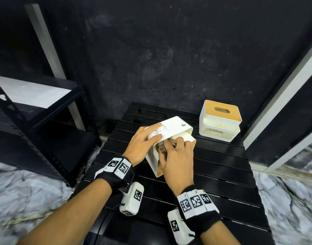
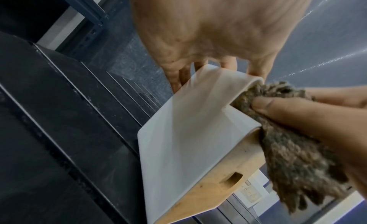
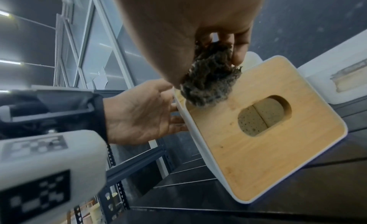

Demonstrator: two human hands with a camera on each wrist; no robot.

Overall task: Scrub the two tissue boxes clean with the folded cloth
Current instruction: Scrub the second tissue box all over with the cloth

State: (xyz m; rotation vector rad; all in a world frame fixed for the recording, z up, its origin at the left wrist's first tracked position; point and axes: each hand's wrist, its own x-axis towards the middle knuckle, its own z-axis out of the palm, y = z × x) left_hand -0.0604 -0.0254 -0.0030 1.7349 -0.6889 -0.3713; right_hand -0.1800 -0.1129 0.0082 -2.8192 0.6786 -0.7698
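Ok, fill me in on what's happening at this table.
A person is cleaning a tipped white tissue box. Their left hand steadies it while the right hand grips a brownish cloth against its edge by the wooden lid. A second tissue box stands upright behind, untouched.

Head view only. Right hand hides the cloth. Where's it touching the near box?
Observer: In the right wrist view, the right hand bunches the cloth at a corner of the bamboo lid, by the white rim.
Operator: Anything in the slot?
Observer: The slot shows beige, speckled material inside. I can't tell what it is.
Operator: Left hand's grip?
Observer: The left hand has its palm open beside the tilted box, with the fingers running behind it.
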